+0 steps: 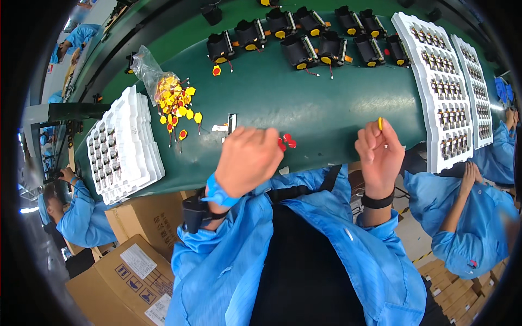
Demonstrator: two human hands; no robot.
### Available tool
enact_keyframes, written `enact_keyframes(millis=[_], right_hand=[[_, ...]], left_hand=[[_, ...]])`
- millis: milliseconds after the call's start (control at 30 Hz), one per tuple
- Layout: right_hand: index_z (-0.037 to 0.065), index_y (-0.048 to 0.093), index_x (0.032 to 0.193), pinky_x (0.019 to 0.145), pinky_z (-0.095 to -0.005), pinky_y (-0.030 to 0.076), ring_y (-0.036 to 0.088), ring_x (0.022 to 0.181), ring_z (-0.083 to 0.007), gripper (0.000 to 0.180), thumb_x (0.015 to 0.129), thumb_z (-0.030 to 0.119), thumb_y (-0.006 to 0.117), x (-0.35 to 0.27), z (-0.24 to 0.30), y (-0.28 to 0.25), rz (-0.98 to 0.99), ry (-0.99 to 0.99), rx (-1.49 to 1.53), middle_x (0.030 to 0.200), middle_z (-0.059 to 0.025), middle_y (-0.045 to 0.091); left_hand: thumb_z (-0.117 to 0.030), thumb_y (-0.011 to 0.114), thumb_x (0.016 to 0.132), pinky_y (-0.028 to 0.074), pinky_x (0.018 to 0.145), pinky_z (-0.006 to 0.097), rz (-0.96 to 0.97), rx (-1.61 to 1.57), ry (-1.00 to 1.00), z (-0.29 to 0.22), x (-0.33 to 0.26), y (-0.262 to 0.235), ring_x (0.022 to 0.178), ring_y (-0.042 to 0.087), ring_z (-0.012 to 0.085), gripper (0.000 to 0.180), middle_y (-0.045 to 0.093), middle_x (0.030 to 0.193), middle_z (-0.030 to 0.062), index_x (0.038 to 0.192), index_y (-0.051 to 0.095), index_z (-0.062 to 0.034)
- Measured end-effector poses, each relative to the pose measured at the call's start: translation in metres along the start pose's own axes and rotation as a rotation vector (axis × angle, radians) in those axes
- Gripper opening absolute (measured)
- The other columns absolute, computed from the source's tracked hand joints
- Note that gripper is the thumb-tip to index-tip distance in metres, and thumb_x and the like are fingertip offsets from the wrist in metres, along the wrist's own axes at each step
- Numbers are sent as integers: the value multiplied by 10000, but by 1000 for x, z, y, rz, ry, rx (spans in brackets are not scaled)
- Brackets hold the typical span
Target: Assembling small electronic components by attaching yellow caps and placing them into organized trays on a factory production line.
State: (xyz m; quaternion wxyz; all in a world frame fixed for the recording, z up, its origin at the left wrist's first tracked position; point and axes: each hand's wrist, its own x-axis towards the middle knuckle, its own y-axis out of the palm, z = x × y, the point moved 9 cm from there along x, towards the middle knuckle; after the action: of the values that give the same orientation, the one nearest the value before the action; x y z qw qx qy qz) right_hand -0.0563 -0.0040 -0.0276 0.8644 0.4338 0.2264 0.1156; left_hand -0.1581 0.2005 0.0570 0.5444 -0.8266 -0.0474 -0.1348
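1. Fingers of left hand (247,160) curled; can't tell what's inside.
2. Right hand (379,157) pinching small yellow piece (380,124) above green desk (261,98).
3. Red pieces (290,142) on desk, just beside left hand.
4. Yellow-red discs (174,98) heaped by clear bag (144,65); white trays (130,152) both sides.
5. Black housings (296,50) in rows, far side.

Before me a green tabletop (244,95), curved in my view, carries a pale sheen of light, while big brown cartons (109,288) stand below it on my left, stacked boxes (454,290) fill the lower right, yellow-and-black tape (422,257) stripes the light floor (420,231), and a lamp (28,210) glares at the far left.
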Motion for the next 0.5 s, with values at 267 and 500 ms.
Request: enact_keyframes(millis=[267,500], right_hand=[[10,514,787,415,-258,298,409,464,-132,295,1025,180,487,2,0,5,66,-94,-203,610,-97,514],[-70,631,881,438,-262,394,551,509,-168,199,970,100,579,9,-3,-10,46,-159,-453,694,-142,630]], left_hand=[[-206,601,850,474,575,474,543,121,185,8,23,57,552,605,382,222,576,548,179,770,566,-2],[-89,639,898,390,523,406,113,-97,-95,58,41,-65,529,511,303,166,502,589,139,778,585,13]])
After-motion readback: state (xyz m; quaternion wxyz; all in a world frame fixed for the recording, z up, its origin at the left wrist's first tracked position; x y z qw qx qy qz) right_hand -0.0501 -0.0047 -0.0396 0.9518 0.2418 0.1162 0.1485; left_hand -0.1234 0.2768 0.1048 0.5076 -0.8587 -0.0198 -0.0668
